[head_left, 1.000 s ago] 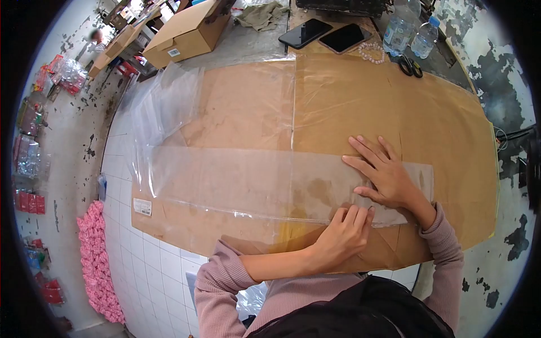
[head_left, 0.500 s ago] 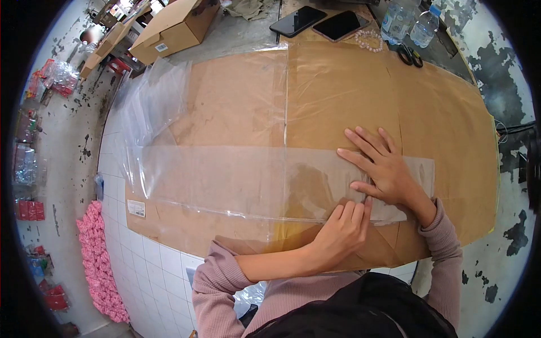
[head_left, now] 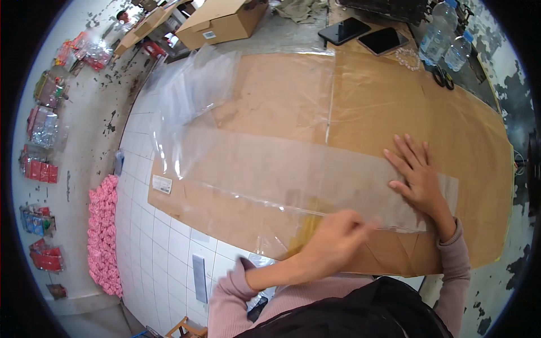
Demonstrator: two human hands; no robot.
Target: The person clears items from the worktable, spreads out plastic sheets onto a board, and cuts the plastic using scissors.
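A long strip of clear plastic film (head_left: 265, 163) lies across the brown cardboard sheet (head_left: 276, 90) on the table. My right hand (head_left: 418, 177) rests flat on the film's right part, fingers spread. Close to the film's front edge, my left hand (head_left: 341, 239) is curled closed and blurred by motion. Whether anything is between its fingers, I cannot make out. At the far left, a crumpled bunch of clear plastic (head_left: 194, 84) joins or overlaps the strip; I cannot tell which.
An open cardboard box (head_left: 225, 22) stands at the back. Two phones (head_left: 345, 31), a bead bracelet (head_left: 408, 58), black-handled scissors (head_left: 443, 78) and water bottles (head_left: 438, 34) lie or stand at the back right. A pink knobbly mat (head_left: 103, 236) lies left of the table.
My left hand has lifted off the film's edge, away from my right hand, and moves. My right hand keeps its flat pose. The whole view has shifted and turned.
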